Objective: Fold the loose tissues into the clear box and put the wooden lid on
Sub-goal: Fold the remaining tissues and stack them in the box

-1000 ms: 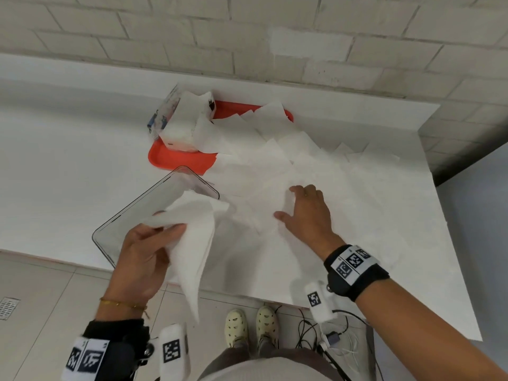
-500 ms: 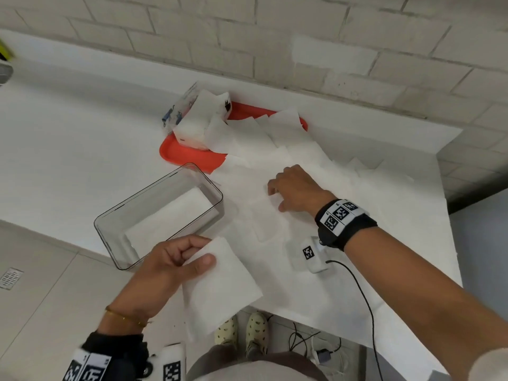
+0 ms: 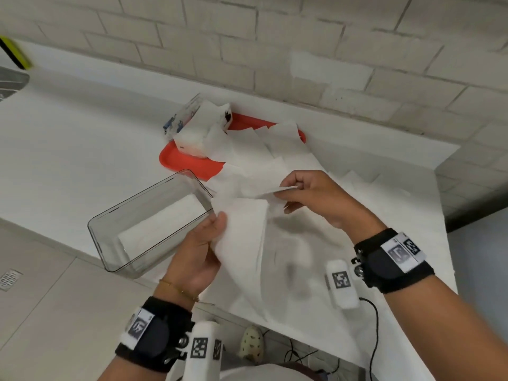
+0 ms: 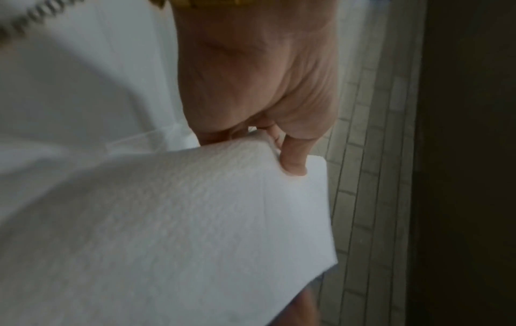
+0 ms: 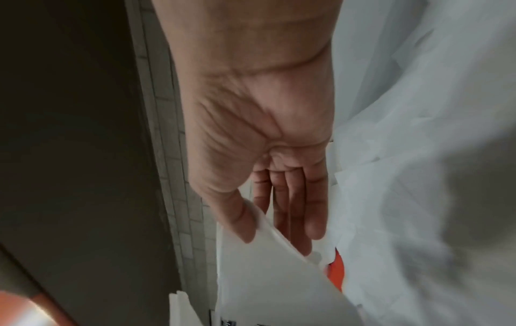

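Tissue (image 3: pixel 242 237) held above the tabletop (image 3: pixel 63 149) by both hands: left hand (image 3: pixel 198 254) pinches its near corner, right hand (image 3: pixel 316 199) pinches the far edge between thumb and fingers. Clear box (image 3: pixel 148 221), at 9 o'clock of the hands, contains folded tissue; loose tissues (image 3: pixel 371 204) lie at 3 o'clock.

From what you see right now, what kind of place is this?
Probably a plain indoor utility or work room set up for recording, not a home living area. A white worktop runs along a painted brick wall, the floor is large pale tiles with a drain grate, and both wrists carry marker-tagged cameras.
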A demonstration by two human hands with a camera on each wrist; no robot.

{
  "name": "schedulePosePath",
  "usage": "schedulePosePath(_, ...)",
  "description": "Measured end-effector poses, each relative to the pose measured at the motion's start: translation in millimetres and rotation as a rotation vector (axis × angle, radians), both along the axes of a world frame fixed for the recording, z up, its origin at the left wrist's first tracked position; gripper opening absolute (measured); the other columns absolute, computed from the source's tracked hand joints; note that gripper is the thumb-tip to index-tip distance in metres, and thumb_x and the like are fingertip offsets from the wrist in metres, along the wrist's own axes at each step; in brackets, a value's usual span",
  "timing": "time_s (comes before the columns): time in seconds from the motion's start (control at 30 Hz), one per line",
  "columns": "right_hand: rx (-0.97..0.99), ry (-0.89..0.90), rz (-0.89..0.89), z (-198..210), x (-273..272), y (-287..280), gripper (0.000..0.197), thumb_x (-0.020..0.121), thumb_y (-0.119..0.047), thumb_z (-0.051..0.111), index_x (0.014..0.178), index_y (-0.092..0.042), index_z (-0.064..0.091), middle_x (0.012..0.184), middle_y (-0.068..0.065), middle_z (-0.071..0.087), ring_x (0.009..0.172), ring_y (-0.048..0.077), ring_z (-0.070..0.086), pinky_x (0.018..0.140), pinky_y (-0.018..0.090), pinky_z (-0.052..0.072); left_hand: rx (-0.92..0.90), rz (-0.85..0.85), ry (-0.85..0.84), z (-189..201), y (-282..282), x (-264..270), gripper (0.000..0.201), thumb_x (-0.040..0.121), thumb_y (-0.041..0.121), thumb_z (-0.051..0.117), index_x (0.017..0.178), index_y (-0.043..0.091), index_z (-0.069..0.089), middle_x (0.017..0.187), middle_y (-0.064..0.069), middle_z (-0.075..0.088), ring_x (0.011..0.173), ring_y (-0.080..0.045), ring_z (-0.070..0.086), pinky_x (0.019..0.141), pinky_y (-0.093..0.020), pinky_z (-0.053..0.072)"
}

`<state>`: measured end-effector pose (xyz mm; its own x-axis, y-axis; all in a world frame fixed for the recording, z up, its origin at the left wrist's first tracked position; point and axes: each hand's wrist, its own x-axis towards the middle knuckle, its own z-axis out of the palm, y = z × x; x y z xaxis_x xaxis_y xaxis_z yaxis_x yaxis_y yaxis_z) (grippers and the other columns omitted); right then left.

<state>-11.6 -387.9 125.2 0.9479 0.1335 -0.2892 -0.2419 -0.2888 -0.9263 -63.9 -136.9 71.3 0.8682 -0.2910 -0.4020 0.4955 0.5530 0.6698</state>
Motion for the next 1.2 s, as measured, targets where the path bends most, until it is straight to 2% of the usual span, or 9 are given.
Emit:
schedulePosePath(0.13, 0.015, -0.068, -0.074, 19, -7, -13, 0.02, 0.083, -0.015, 0.073, 0.087, 0.003, 0.066, 0.104, 0.009, 0.079, 0.083, 0.023, 0.063, 0.068, 0.032, 0.047, 0.047, -0.087, -0.118, 3, -1, 11, 0.038, 0.096, 0.022, 0.066, 0.13, 0.006, 0.071, 0.132, -0.015, 0.071, 0.117, -0.027, 0.069, 0.1, -0.038, 0.058)
schedulePosePath(0.23, -0.116, -0.116, -0.03, 41, -12, -21, 0.038, 0.071, -0.023, 0.072, 0.076, 0.006, 0.047, 0.066, 0.009, 0.044, 0.06, 0.018, 0.035, 0.054, 0.025, 0.028, 0.229, -0.216, -0.396, 10, 16, 19, 0.066, 0.084, 0.037, 0.085, 0.123, -0.012, 0.064, 0.144, -0.01, 0.064, 0.119, -0.029, 0.063, 0.1, -0.043, 0.052)
schedulePosePath(0.33, -0.287, -0.081, 0.11, 60, -15, -22, 0.036, 0.081, -0.012, 0.072, 0.062, -0.014, 0.042, 0.06, -0.003, 0.031, 0.052, 0.013, 0.026, 0.048, 0.021, 0.025, 0.417, -0.324, -0.724, 32, 23, 25, 0.035, 0.081, 0.034, 0.086, 0.091, 0.003, 0.073, 0.147, -0.005, 0.061, 0.123, -0.025, 0.06, 0.099, -0.034, 0.049)
schedulePosePath(0.47, -0.32, -0.001, 0.275, 70, -16, -13, 0.024, 0.083, -0.011, 0.074, 0.067, -0.017, 0.057, 0.062, 0.009, 0.043, 0.054, 0.02, 0.038, 0.053, 0.027, 0.032, 0.41, -0.386, -0.871, 50, 5, 28, 0.003, 0.085, 0.021, 0.08, 0.087, 0.02, 0.08, 0.155, 0.001, 0.055, 0.144, -0.02, 0.05, 0.116, -0.039, 0.041)
schedulePosePath(0.57, -0.278, 0.014, 0.311, 73, -17, -8, 0.018, 0.086, -0.01, 0.078, 0.074, -0.012, 0.064, 0.061, 0.008, 0.049, 0.056, 0.019, 0.043, 0.056, 0.029, 0.037, 0.388, -0.361, -0.775, 44, -16, 29, 0.009, 0.087, 0.009, 0.078, 0.095, 0.004, 0.079, 0.15, 0.001, 0.062, 0.144, -0.017, 0.051, 0.117, -0.043, 0.04)
schedulePosePath(0.8, -0.268, 0.04, 0.343, 76, -18, -12, 0.013, 0.09, -0.007, 0.072, 0.077, -0.007, 0.068, 0.07, 0.013, 0.068, 0.058, 0.017, 0.057, 0.058, 0.021, 0.048, 0.333, -0.107, -0.476, 36, -45, 22, 0.029, 0.081, 0.02, 0.079, 0.105, 0.003, 0.08, 0.1, -0.011, 0.08, 0.09, -0.019, 0.073, 0.082, -0.028, 0.058)
schedulePosePath(0.97, 0.127, 0.0, 0.158, 51, -24, -19, 0.057, 0.085, -0.062, 0.071, 0.111, -0.011, 0.074, 0.094, 0.001, 0.076, 0.082, 0.014, 0.07, 0.072, 0.027, 0.055, 0.229, 0.048, -0.328, 33, -53, 27, 0.036, 0.085, 0.02, 0.078, 0.119, 0.009, 0.075, 0.115, -0.01, 0.078, 0.103, -0.018, 0.074, 0.087, -0.028, 0.059)
schedulePosePath(1.1, 0.251, 0.034, 0.124, 7, -50, -10, 0.073, 0.066, -0.024, 0.089, 0.134, -0.023, 0.062, 0.121, -0.005, 0.076, 0.113, 0.015, 0.072, 0.09, 0.033, 0.059, 0.013, 0.169, -0.181, 31, -59, 34, 0.044, 0.097, 0.003, 0.066, 0.139, 0.016, 0.062, 0.112, -0.006, 0.076, 0.104, -0.016, 0.075, 0.084, -0.027, 0.061)
schedulePosePath(1.2, 0.049, 0.032, 0.022, -22, -72, 3, 0.054, 0.072, -0.02, 0.096, 0.122, -0.024, 0.075, 0.116, -0.007, 0.079, 0.11, 0.013, 0.075, 0.099, 0.043, 0.059, -0.038, 0.175, -0.129, 24, -57, 36, 0.047, 0.101, 0.001, 0.061, 0.144, 0.019, 0.058, 0.114, -0.007, 0.077, 0.106, -0.017, 0.074, 0.084, -0.03, 0.063)
